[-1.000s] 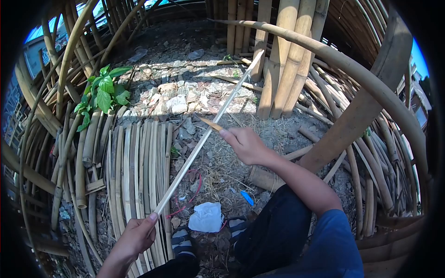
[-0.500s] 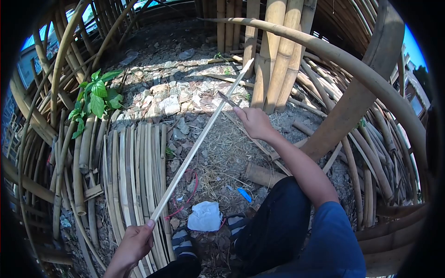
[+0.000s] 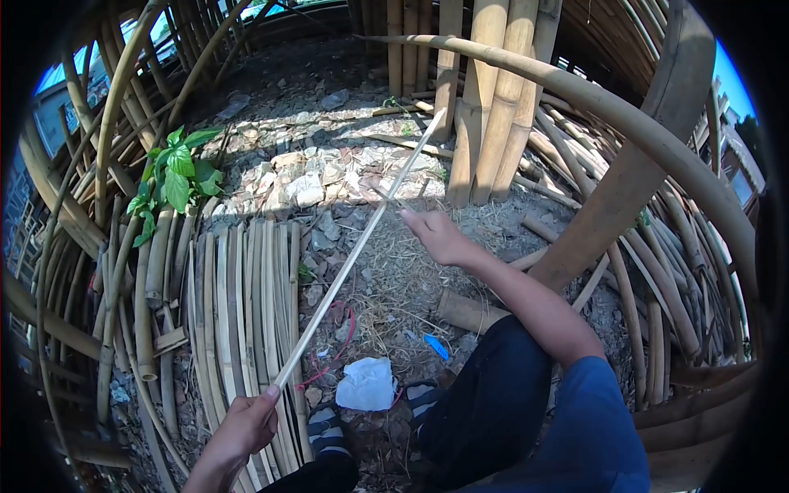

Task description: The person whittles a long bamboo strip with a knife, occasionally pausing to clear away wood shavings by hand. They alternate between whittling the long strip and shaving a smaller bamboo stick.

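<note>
A long, pale bamboo strip point(image 3: 349, 261) slants up and away across the view. My left hand point(image 3: 242, 431) is closed around its near end, low in the view. My right hand point(image 3: 444, 238) is closed on a knife point(image 3: 381, 194), whose thin dark blade lies across the strip's upper half. The knife's handle is hidden inside the fingers. The strip's far end reaches toward the upright bamboo poles. Beside my left hand lies a row of split bamboo strips point(image 3: 246, 304) on the ground.
Thick bamboo poles point(image 3: 501, 107) stand at the back, and a curved pole point(image 3: 592, 86) arches across the upper right. Bamboo is stacked along the right point(image 3: 682, 271). A green plant point(image 3: 177, 172) grows at left. White paper point(image 3: 366, 384) and a blue scrap point(image 3: 436, 346) lie near my feet.
My right hand and the knife have slid down along the strip, toward me. My left hand still grips the near end, in nearly the same place.
</note>
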### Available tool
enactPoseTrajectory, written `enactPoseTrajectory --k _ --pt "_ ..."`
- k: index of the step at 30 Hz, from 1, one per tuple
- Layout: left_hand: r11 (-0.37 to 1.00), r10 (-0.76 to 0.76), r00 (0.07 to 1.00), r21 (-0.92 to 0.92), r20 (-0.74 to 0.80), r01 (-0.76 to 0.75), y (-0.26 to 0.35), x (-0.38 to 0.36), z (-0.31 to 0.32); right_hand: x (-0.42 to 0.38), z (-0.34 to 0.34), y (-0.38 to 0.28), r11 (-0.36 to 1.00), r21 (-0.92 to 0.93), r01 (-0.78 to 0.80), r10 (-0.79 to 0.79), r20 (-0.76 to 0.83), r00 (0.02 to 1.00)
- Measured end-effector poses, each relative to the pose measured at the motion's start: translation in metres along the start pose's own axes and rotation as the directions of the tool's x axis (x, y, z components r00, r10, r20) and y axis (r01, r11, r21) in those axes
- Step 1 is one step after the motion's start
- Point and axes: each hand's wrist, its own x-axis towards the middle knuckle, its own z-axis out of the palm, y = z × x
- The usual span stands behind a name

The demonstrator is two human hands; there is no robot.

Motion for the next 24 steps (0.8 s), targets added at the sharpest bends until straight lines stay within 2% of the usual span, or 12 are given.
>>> enactPoseTrajectory --k 1,3,4,5,7,10,13,15,18,19,21,24 --pt "1.000 -0.005 1.000 -0.021 -0.009 0.005 0.000 0.002 -0.001 -0.007 0.005 -0.009 1.000 0.002 0.001 -0.001 -0.002 1.000" --pt "0.999 -0.002 1.000 -0.040 0.000 0.002 0.000 0.001 -0.001 -0.019 0.007 -0.039 0.908 -0.368 0.200 -0.160 0.137 0.978" --pt "0.998 0.000 1.000 -0.056 0.008 0.001 0.001 0.000 -0.003 0.001 -0.005 -0.026 0.929 -0.366 -0.048 0.036 -0.042 0.999" --pt "0.999 -0.018 1.000 -0.046 0.007 0.018 -0.003 -0.003 -0.004 0.021 -0.022 -0.002 0.899 -0.317 -0.302 0.246 -0.206 0.947" --pt "0.999 -0.005 1.000 -0.045 0.013 0.006 -0.007 -0.006 -0.006 0.030 -0.054 0.034 0.821 -0.333 -0.463 0.371 -0.305 0.877" --pt "0.997 0.056 0.998 -0.050 0.003 -0.056 -0.002 -0.009 -0.008 0.006 -0.017 0.059 0.886 -0.323 -0.332 0.224 -0.329 0.917" --pt "0.996 0.044 0.999 -0.076 0.022 -0.042 -0.003 -0.009 -0.011 0.009 -0.034 0.042 0.890 -0.125 -0.439 0.368 -0.373 0.852" --pt "0.993 0.020 0.998 -0.113 0.055 -0.014 0.001 -0.009 -0.013 0.011 -0.039 0.030 0.903 -0.063 -0.424 0.357 -0.436 0.826" --pt "0.985 0.010 0.996 -0.170 0.084 0.004 0.002 -0.008 -0.015 -0.002 -0.043 0.013 0.739 -0.571 -0.357 0.336 -0.147 0.931" --pt "0.985 0.008 0.997 -0.171 0.083 0.006 0.001 -0.006 -0.015 -0.002 -0.045 0.012 0.740 -0.571 -0.355 0.336 -0.144 0.931" --pt "0.997 0.049 0.998 -0.055 -0.047 -0.051 -0.003 -0.001 -0.015 -0.001 -0.047 0.004 0.805 -0.303 -0.511 0.460 -0.225 0.859" --pt "0.994 0.109 0.980 -0.009 -0.167 -0.112 -0.006 0.005 -0.014 -0.004 -0.041 0.009 0.820 -0.423 -0.386 0.285 -0.284 0.916"
